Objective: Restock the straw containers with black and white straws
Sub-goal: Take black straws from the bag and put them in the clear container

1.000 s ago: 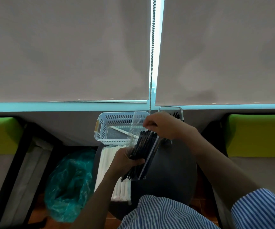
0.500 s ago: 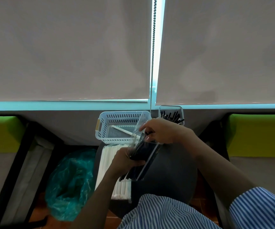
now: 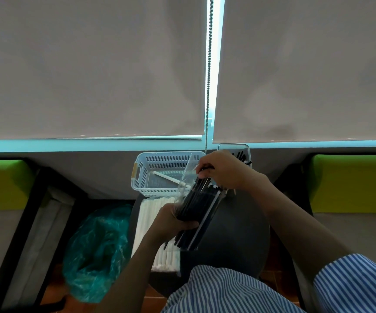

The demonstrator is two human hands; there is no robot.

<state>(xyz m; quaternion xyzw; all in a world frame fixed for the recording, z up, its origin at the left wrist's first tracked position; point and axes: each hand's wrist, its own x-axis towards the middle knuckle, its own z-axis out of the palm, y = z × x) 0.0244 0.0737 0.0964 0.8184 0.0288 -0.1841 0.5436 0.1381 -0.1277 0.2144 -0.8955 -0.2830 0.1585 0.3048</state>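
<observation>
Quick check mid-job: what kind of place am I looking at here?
Probably a cafe or drink shop seating corner by a window. Roller blinds hang above green cushioned seats, and beside a small round black table sit a white basket and packs of white straws.

There is a single view, from a wide-angle camera worn on the person's head. It looks forward and steeply down, so the blinds (image 3: 92, 64) and the bright sill strip fill the upper half, bowed by the lens, while the dark round table (image 3: 234, 233) lies below centre. The camera sits close above the work: the left hand (image 3: 171, 222) and right hand (image 3: 223, 170) meet near the middle, both forearms running in from the bottom edge past striped sleeves. The floor shows at lower left, green cushions at both sides. No second view shares the scene.
</observation>
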